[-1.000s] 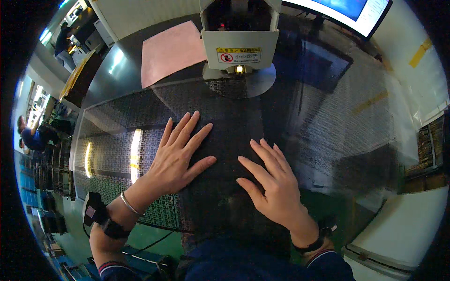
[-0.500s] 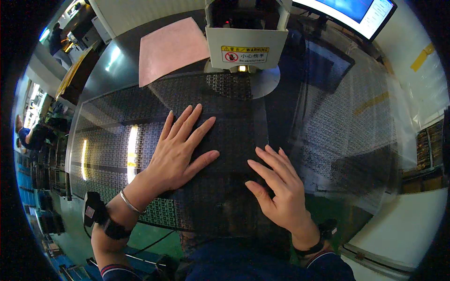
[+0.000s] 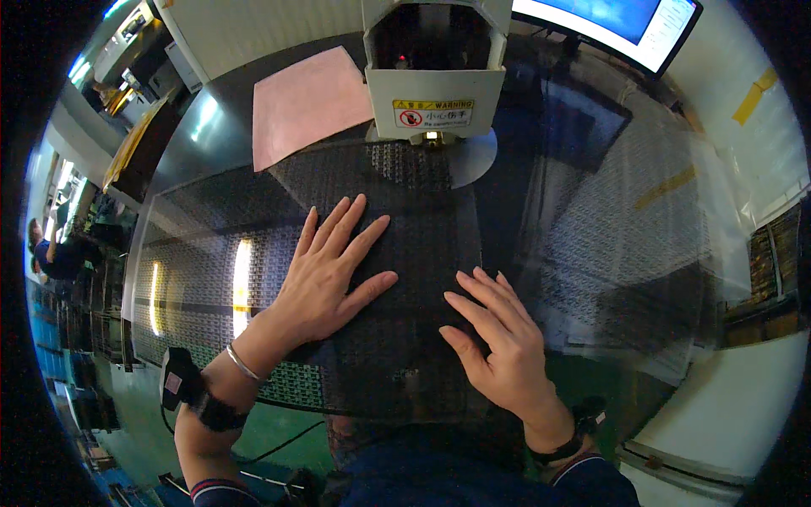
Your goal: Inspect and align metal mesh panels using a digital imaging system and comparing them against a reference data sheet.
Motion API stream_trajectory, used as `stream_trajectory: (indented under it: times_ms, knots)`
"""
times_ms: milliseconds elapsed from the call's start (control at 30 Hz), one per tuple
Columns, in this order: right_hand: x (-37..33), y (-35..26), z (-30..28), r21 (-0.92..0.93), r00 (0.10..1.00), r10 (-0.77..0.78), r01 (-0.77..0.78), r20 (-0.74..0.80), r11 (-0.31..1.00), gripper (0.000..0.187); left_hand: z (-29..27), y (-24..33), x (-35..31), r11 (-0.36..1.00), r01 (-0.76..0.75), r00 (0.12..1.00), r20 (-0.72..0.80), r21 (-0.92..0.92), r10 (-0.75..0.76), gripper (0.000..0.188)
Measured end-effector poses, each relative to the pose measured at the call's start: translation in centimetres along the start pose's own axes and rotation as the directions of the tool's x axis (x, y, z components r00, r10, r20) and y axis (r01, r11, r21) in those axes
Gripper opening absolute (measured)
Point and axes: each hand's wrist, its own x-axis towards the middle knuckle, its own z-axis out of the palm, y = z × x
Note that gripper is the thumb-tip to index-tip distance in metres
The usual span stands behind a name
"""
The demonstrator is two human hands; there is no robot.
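Resting flat and spread wide, the left hand [image 3: 317, 291] lies on the big dark sheet [image 3: 198, 283], which reaches toward nine o'clock. Toward four o'clock, the right hand [image 3: 511, 355] is a bit curled. Both are loose, gripping nothing.

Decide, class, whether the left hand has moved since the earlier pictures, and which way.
Yes: the left hand has moved forward and slightly right, its fingertips now nearer the round metal plate beneath the machine head.

A boxy machine [image 3: 435, 100], monitor [image 3: 621, 29] and co-worker [image 3: 59, 258] mark a factory workshop
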Motion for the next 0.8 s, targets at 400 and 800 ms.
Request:
stream_trajectory:
  times_ms: [400,800]
  knots:
    - [0.0,-0.3,0.0,-0.010,1.000,0.005,-0.005,-0.026,1.000,0.031,0.2,1.1,0.1,0.996,-0.069,0.996,-0.056,-0.053,0.066,0.061]
    - [-0.3,0.0,0.2,0.007,0.998,-0.008,0.009,-0.056,1.000,0.030,0.9,0.9,0.1,0.997,-0.065,0.996,-0.071,-0.037,0.062,0.060]
